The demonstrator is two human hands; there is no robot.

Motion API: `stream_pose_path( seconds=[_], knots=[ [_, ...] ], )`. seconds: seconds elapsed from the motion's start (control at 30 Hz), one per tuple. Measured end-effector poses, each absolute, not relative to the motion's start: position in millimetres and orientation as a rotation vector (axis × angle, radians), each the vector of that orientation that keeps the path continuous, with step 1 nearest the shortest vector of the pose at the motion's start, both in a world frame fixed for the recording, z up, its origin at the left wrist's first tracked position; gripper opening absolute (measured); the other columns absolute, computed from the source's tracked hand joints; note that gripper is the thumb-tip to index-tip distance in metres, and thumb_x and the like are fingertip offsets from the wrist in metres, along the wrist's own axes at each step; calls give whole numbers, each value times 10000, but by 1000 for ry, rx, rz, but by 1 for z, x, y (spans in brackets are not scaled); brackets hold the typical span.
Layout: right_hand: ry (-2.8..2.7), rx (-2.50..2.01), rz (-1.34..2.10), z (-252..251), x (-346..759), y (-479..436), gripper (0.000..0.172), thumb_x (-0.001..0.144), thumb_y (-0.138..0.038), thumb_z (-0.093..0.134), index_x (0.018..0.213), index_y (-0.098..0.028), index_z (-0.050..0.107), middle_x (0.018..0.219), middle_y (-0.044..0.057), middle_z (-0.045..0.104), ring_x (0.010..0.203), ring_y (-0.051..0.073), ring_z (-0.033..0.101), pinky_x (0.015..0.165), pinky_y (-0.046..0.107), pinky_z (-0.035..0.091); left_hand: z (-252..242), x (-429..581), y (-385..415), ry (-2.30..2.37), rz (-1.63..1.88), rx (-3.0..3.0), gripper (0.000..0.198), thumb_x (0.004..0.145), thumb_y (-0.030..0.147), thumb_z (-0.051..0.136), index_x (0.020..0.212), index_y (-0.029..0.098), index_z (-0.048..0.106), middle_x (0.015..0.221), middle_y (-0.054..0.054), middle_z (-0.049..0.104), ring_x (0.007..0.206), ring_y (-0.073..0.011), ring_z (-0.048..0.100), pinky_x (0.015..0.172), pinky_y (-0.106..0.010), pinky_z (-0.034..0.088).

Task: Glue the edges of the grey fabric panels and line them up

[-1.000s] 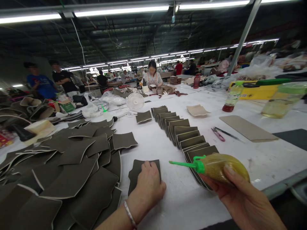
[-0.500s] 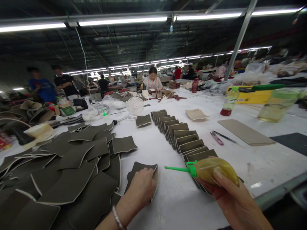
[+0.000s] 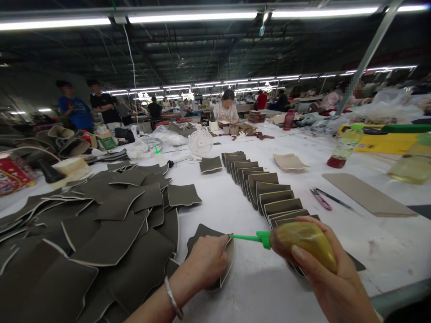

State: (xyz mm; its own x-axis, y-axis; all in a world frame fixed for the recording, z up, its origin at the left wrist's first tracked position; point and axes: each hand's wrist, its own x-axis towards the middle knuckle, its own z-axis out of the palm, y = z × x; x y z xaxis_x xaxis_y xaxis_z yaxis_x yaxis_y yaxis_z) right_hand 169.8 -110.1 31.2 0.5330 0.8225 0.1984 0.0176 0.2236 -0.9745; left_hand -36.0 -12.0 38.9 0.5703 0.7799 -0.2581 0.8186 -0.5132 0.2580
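Observation:
My left hand (image 3: 207,262) is closed on a dark grey cut leather piece (image 3: 202,233) with a pale edge, lifting its right side off the white table (image 3: 235,206). My right hand (image 3: 332,280) grips a yellowish squeeze bottle (image 3: 303,242) with a green nozzle (image 3: 245,237). The nozzle tip touches the raised edge of the piece, right by my left fingers. An overlapping row of folded grey pieces (image 3: 262,188) runs away from my right hand.
A large heap of grey pieces (image 3: 101,229) covers the table's left side. Scissors (image 3: 325,198), a tan board (image 3: 368,195), drink bottles (image 3: 345,146) and a small white fan (image 3: 200,141) lie further off. A seated person (image 3: 227,110) and standing people (image 3: 76,110) are at the far end.
My left hand has gone from pressing the piece flat to lifting its right edge. My right hand has brought the bottle leftward until the nozzle meets that edge.

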Motion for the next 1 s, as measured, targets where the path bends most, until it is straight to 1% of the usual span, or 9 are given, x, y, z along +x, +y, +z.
stream_pose_path(
  seconds=[0.07,0.13,0.2,0.3,0.4,0.57,0.7,0.87,1.0],
  knots=[
    [-800,-1166,781,34,169,-109,653,684,-448,814,1231,-294,492,1007,46,642,876,221,632,779,265,547,37,-38,-10,1273,-110,2459,468,817,146,381,1218,244,600,1025,-72,706,921,-266,665,792,-340,479],
    [-768,-1149,819,33,167,-107,671,672,-429,830,1232,-298,486,1032,38,632,902,208,621,802,239,534,35,-41,-9,1247,-64,2452,479,814,153,383,1229,259,597,1041,-63,705,923,-267,667,787,-340,481],
    [-755,-1159,821,28,164,-105,646,675,-418,835,1210,-289,498,1019,30,629,898,194,615,793,211,529,35,-43,-8,1238,-40,2446,464,808,155,384,1196,258,617,1024,-62,709,916,-267,670,775,-336,482],
    [-730,-1127,860,15,161,-102,613,700,-401,824,1202,-289,491,1022,30,629,930,209,619,829,251,533,35,-45,-7,1235,-37,2430,455,782,148,402,1162,247,633,1011,-63,711,919,-257,669,763,-316,479],
    [-739,-1100,880,1,163,-99,617,704,-378,827,1212,-291,489,1058,32,627,957,208,617,843,253,534,36,-47,-5,1223,-22,2408,419,767,150,421,1106,244,648,1022,-56,707,941,-248,663,774,-300,476],
    [-730,-1132,877,-6,159,-101,641,685,-393,838,1215,-285,494,1017,15,645,898,178,623,803,201,532,36,-50,-2,1227,-38,2358,410,767,159,435,1110,253,642,1030,-49,700,958,-252,652,787,-307,478],
    [-639,-1150,871,-1,150,-106,589,679,-413,834,1169,-287,532,956,-9,660,870,148,613,799,148,508,38,-51,0,1209,-29,2339,396,769,155,434,1091,254,642,1010,-44,698,931,-246,651,760,-299,477],
    [-702,-1243,826,-8,157,-111,652,662,-466,824,1197,-270,507,970,7,652,863,159,608,758,132,504,41,-52,-2,1210,-28,2308,415,768,145,445,1116,271,633,1015,-33,696,932,-234,649,763,-284,470],
    [-848,-1385,694,-11,163,-114,656,656,-508,800,1185,-251,510,981,10,628,866,189,595,736,179,493,42,-48,-6,1244,-26,2320,401,780,153,439,1123,253,621,1027,-54,695,947,-248,651,773,-293,470]
  ],
)
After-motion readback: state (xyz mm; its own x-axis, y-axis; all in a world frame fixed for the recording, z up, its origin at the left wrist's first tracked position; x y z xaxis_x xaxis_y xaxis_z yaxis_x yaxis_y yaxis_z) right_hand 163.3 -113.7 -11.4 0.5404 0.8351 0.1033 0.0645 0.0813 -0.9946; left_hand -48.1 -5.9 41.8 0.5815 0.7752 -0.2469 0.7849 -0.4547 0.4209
